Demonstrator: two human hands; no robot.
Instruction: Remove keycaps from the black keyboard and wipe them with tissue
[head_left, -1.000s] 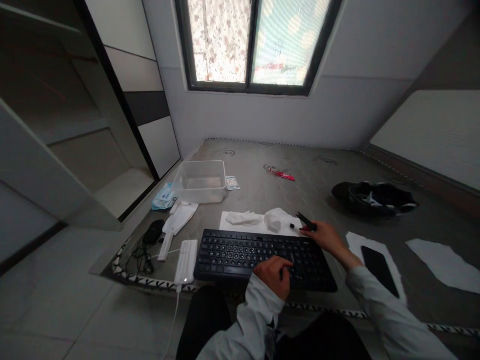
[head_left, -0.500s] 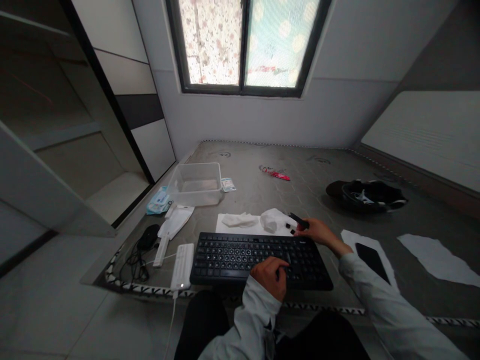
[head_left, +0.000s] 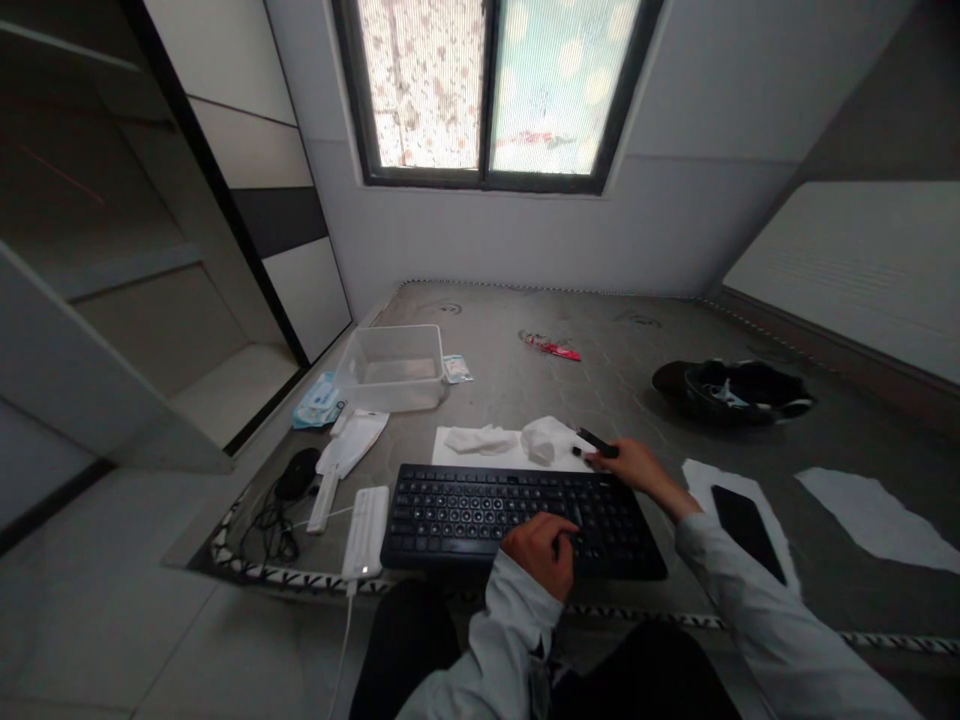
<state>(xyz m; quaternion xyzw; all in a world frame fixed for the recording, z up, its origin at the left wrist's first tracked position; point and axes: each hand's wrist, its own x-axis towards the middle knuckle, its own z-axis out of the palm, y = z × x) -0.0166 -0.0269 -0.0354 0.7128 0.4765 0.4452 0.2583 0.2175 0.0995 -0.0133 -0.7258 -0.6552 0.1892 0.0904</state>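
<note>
A black keyboard (head_left: 465,515) lies in front of me across the near edge of the grey surface. My left hand (head_left: 541,555) rests on its right part, fingers curled and the index fingertip on the keys; anything under the fingers is hidden. Just past the keyboard's far right corner, my right hand (head_left: 630,465) is closed around a slim black tool (head_left: 598,442) that points left. Its lower fingertips reach down to the white paper (head_left: 450,458), beside a small black square piece (head_left: 577,451). Crumpled white tissue (head_left: 540,443) lies on that paper.
Left of the keyboard are a white power strip (head_left: 366,530), a black cable bundle (head_left: 281,510) and a clear plastic box (head_left: 397,370). A phone (head_left: 746,525) on paper lies by my right forearm. Farther back are a black cap (head_left: 735,392) and a red item (head_left: 553,347).
My right hand has shifted slightly, and its fingertips now cover the spot where a second small black piece showed. My left hand and the keyboard are almost unmoved.
</note>
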